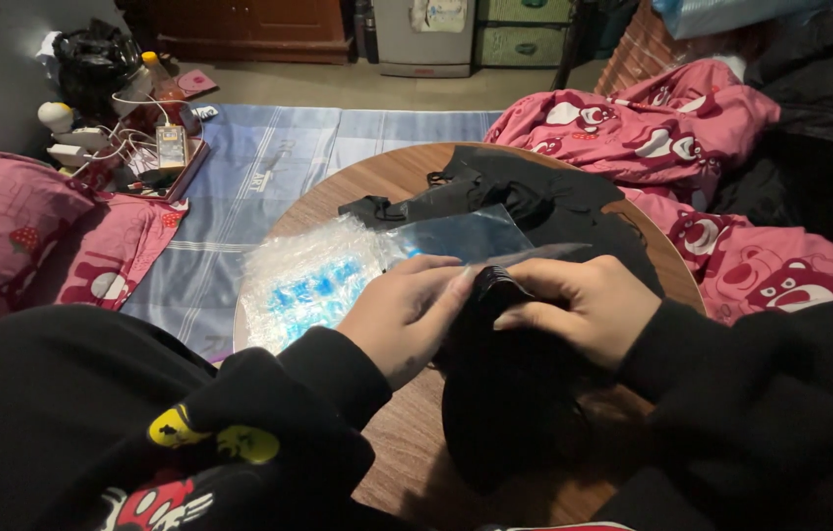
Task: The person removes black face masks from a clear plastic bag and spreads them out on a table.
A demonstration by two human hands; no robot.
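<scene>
Mid-fold, by the look of it: left hand (407,315) and right hand (574,310) both pinched shut on a black cloth (505,393) at lower centre, over the round table (407,442). Likely next: a firmer tuck of the gathered edge. Left of centre, clear bags (308,280) with blue print. Beyond, more black fabric (535,197). Upper left, a small tan box (172,146).

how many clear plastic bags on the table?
2: a bubbly clear bag on the table's left side, and a flat clear bag beside it, partly under the black garment. More may be hidden.
</scene>
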